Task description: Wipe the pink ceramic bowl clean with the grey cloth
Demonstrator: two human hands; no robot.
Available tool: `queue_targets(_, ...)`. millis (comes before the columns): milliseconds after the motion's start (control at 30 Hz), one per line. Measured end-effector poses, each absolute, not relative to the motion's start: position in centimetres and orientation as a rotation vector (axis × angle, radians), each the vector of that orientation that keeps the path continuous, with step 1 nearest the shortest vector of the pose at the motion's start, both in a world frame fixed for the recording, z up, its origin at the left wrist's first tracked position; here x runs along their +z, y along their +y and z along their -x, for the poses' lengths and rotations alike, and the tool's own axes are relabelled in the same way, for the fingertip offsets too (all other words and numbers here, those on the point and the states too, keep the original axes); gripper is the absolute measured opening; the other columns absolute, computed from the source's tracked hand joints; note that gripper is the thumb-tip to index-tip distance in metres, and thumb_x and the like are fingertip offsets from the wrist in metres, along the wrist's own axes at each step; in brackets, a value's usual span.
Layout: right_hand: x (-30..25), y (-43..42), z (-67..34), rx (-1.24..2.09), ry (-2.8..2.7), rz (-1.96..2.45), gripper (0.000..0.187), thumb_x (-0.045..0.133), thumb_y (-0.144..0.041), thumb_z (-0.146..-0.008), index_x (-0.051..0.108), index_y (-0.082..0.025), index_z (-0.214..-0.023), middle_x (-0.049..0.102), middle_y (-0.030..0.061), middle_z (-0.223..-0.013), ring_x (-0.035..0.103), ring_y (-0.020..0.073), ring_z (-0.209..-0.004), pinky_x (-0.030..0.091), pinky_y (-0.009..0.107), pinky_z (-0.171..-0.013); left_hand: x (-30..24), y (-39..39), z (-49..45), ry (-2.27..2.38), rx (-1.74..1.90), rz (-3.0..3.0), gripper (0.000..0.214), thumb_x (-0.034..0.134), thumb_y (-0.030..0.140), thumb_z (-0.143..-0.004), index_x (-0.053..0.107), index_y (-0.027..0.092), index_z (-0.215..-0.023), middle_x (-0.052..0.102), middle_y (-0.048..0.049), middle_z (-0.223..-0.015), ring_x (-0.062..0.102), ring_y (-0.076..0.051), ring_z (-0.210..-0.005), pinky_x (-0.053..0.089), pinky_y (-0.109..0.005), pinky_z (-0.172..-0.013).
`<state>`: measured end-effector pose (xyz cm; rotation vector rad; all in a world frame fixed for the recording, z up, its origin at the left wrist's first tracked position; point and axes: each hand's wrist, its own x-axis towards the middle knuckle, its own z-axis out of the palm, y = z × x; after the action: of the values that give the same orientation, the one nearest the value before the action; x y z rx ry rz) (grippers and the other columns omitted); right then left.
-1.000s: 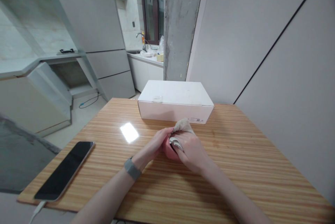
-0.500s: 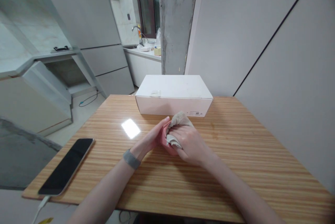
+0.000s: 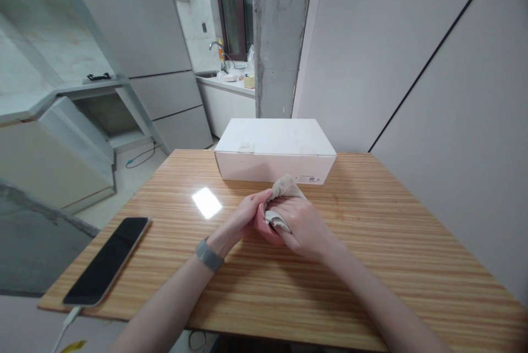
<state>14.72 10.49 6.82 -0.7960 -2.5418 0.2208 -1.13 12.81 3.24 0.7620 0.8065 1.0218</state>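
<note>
A small pink cup-like container [image 3: 266, 229] is tilted over the middle of the table, its mouth toward the right. My left hand [image 3: 246, 213] is closed around its left side, thumb along the rim. With my right hand [image 3: 304, 227] I hold a pale grey-beige cloth [image 3: 285, 186], bunched around the fingers. Those fingers and part of the cloth are pushed into the container's mouth, so the fingertips and the inside are hidden. A grey band [image 3: 209, 254] circles my left wrist.
Behind my hands a white box [image 3: 274, 166] stands on the wood-grain table [image 3: 396, 254]. A black-screened phone [image 3: 108, 262] lies at the table's left edge, with a white charging cable [image 3: 71, 320] plugged in. Beyond are a sink tap [image 3: 218, 48] and kitchen cabinets.
My left hand has shifted slightly around the pink container, its thumb now closer to the cloth. The container has turned a little, showing more of its near side. The cloth stays in my right hand.
</note>
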Motion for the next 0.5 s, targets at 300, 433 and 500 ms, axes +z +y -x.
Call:
queue_targets(300,7.5,11.2,-15.8,0.126,-2.514,0.870,0.020,0.042,-0.022,-0.090,0.061,-0.019,-0.083,0.071,0.0087,-0.093,0.061,0.0235,-0.092,0.041,0.036,-0.090,2.5,11.7,0.2,0.701,1.055,-0.697,0.042,0.071,0.036,-0.074,0.065,0.020,-0.113,0.067,-0.0005,-0.084,0.057,-0.012,-0.066,0.045,-0.024,-0.062)
queue_targets(433,7.9,11.4,-16.4,0.149,-2.581,0.832,0.019,0.042,-0.023,-0.090,0.059,-0.019,-0.081,0.070,0.0067,-0.087,0.061,0.0229,-0.085,0.041,0.036,-0.086,2.7,12.1,0.7,0.621,0.912,-0.696,0.043,0.063,0.046,-0.081,0.065,0.019,-0.114,0.069,-0.0032,-0.090,0.061,-0.014,-0.071,0.048,-0.025,-0.066)
queue_targets(500,8.2,11.3,-16.4,0.175,-2.621,0.795,0.018,0.043,-0.023,-0.090,0.057,-0.020,-0.079,0.069,0.0059,-0.086,0.060,0.0224,-0.082,0.040,0.036,-0.084,2.8,12.4,1.0,0.659,0.849,-0.703,0.046,0.058,0.053,-0.083,0.067,0.016,-0.109,0.070,-0.0053,-0.087,0.062,-0.016,-0.072,0.048,-0.026,-0.067)
